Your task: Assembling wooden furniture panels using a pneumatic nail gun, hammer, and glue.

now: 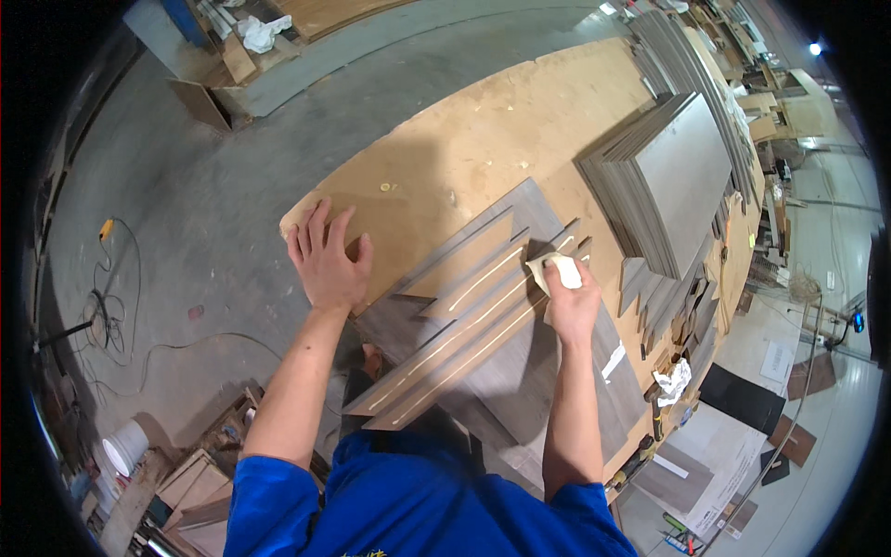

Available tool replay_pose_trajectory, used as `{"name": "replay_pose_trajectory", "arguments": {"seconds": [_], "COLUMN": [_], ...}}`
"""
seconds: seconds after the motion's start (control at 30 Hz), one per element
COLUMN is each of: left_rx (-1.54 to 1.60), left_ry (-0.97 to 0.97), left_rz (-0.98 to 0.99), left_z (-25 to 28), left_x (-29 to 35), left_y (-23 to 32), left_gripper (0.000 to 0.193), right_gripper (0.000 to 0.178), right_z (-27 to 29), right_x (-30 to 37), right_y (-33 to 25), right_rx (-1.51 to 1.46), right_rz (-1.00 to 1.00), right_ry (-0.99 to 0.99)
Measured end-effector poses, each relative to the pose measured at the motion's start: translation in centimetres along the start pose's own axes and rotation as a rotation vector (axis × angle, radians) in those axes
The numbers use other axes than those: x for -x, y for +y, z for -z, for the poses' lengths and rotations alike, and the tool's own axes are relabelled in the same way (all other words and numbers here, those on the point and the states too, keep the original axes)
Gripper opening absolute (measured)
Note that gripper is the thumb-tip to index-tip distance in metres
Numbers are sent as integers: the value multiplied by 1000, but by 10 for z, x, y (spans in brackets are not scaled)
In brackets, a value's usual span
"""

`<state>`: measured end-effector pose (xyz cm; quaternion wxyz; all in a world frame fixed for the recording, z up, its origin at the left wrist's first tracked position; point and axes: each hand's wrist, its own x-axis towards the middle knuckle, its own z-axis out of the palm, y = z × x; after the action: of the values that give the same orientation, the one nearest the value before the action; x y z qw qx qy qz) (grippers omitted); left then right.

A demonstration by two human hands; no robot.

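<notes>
My left hand [332, 265] lies with fingers spread on the left corner of the tan worktable [464, 111], holding nothing. My right hand [574, 311] is closed around a cream-white, soft-looking pouch [564, 271], its exact kind unclear. Beneath the pouch are the far ends of several narrow grey wood-grain strips [445, 357], set side by side at a slant. Pale beads that look like glue run along their upper faces. Under and beside the strips lie wider grey wood-grain panels [506, 395], partly hidden by the strips and my right forearm.
A tall stack of grey panels [682, 158] stands on the table to the right, with longer boards [691, 70] behind it. Smaller grey pieces [650, 292] and crumpled white paper [673, 381] lie nearer. On the floor at left are a cable [135, 316] and a white bucket [125, 447].
</notes>
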<state>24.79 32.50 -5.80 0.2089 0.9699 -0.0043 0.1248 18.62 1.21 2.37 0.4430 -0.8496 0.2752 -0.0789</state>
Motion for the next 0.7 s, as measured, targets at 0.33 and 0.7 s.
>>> {"name": "replay_pose_trajectory", "arguments": {"seconds": [0.33, 0.7], "left_rx": [19, 59], "left_ry": [41, 58], "left_rz": [-19, -24], "left_z": [1, 3], "left_x": [1, -2], "left_y": [2, 1], "left_gripper": [43, 45], "right_gripper": [21, 22], "right_z": [-78, -63], "right_x": [47, 24], "right_y": [-45, -37], "right_rx": [-25, -113], "right_rz": [-1, -179], "right_ry": [-442, -353]}}
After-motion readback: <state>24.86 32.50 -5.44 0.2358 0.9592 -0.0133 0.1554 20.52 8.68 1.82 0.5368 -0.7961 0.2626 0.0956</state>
